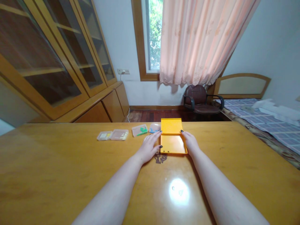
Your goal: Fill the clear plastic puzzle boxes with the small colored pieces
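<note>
An opened yellow box (173,143) sits on the table, its lid (171,125) folded back on the far side. My left hand (149,147) grips the box's left side, with the thumb at the near part and the fingertips close to the hinge. On the opposite side my right hand (191,143) holds the right edge, its fingertips by the hinge; its thumb is hard to see. A few tiny dark bits (166,151) lie inside the box near its front wall. Just in front of it, small dark brown pieces (160,158) are heaped on the tabletop, partly beside my left hand.
Left of the yellow box are a clear case with blue pieces (153,127), one with green pieces (140,130), and an opened clear case (119,134) with pale pieces. The wooden table (70,175) ends just behind them. Beyond stand an armchair (199,99) and a bed (264,115).
</note>
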Tool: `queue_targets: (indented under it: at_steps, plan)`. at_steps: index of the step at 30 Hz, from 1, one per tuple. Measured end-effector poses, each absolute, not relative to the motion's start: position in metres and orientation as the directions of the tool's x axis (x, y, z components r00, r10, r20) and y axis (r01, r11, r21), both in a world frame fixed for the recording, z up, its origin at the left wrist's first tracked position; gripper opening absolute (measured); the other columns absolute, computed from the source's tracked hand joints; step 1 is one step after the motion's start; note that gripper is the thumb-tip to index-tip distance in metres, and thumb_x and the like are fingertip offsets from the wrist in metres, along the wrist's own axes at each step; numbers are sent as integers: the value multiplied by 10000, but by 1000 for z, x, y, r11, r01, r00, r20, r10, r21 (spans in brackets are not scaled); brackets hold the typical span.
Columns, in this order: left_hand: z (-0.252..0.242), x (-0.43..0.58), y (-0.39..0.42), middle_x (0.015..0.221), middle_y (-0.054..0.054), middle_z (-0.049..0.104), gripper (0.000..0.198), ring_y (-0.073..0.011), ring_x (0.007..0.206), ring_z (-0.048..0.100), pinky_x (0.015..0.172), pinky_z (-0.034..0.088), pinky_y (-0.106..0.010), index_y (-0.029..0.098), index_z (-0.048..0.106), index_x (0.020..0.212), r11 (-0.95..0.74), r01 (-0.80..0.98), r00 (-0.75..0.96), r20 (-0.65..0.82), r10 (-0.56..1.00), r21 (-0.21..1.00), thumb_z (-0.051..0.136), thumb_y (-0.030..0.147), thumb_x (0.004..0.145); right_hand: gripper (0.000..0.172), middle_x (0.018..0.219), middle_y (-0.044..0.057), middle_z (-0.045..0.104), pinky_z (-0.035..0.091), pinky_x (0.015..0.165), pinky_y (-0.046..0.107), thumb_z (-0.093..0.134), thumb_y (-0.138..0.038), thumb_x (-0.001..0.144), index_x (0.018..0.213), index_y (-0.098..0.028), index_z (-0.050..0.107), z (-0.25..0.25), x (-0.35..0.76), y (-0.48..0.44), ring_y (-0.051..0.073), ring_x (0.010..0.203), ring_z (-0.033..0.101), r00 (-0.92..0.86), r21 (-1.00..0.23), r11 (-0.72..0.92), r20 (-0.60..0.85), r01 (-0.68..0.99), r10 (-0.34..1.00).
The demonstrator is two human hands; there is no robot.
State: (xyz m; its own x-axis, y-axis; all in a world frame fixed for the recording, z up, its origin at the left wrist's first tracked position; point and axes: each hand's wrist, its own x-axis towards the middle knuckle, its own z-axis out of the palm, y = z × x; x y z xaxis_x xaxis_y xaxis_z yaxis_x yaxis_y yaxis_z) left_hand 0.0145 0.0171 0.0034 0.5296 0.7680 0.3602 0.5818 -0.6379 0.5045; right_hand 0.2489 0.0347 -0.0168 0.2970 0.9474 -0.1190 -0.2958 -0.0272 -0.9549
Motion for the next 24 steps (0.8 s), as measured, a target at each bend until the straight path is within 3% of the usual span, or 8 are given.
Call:
queue_targets:
  at_steps: [4,7,15,24]
  plan:
    - [-1,11,23,1149,-50,569,281,-190,1074,485,961,351,-364,220,559,1097,-611,583,502,353,789,536,454,248,837,197,688,29,677,502,602,291,634,-333,605,698,-160,626,-21,251,38,195,642,630,386,-930,27,-125,-367,914]
    - [-1,12,25,971,-28,624,198,-168,945,535,893,398,-335,215,619,939,-617,583,514,348,784,529,451,230,835,186,720,24,680,519,621,292,625,-312,628,741,-164,617,-28,255,44,195,687,640,437,-897,101,-110,-431,893]
    - [4,12,15,1137,-1,561,268,-184,1061,473,946,337,-353,328,622,1047,-707,557,698,215,683,437,504,284,811,181,729,15,680,548,633,305,597,-299,685,813,-172,596,-44,263,53,187,705,654,441,-855,124,-131,-503,888]
    - [-1,13,20,1011,-14,608,210,-176,985,500,908,347,-335,271,663,923,-669,644,622,255,741,372,478,252,826,211,819,41,686,550,677,324,595,-300,687,839,-154,605,-41,263,52,202,750,656,460,-860,118,-145,-496,876]
